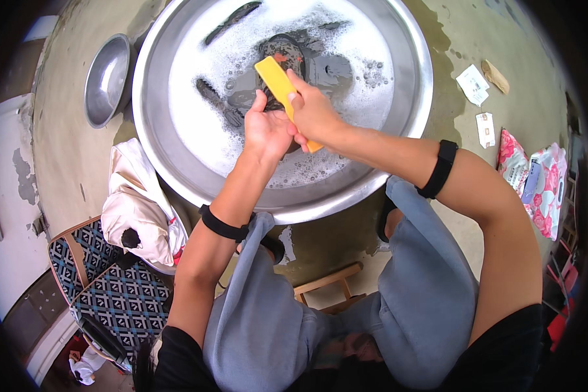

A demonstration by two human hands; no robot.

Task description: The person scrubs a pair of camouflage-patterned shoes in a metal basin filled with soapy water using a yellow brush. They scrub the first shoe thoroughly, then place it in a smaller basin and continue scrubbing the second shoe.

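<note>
A wide metal basin [151, 85] of foamy water stands in front of me. In it a dark, wet shoe [285, 51] with orange-red marks sticks out of the suds. My right hand [315, 112] is closed around a yellow-handled brush [274, 77], slanted over the shoe; its bristles are hidden. My left hand [268, 130] is palm up at the shoe's near end, thumb raised and fingers curled by it, partly covered by the brush and right hand. Other dark, wet pieces [219, 101] show through the foam on the left; their kind is unclear.
An empty metal bowl [108, 81] stands left of the basin. Cream cloth [137, 225] lies beside a patterned folding chair [121, 300] at lower left. A wooden stool [330, 279] is between my legs. Paper scraps [473, 85] and pink floral packages [543, 189] lie at right.
</note>
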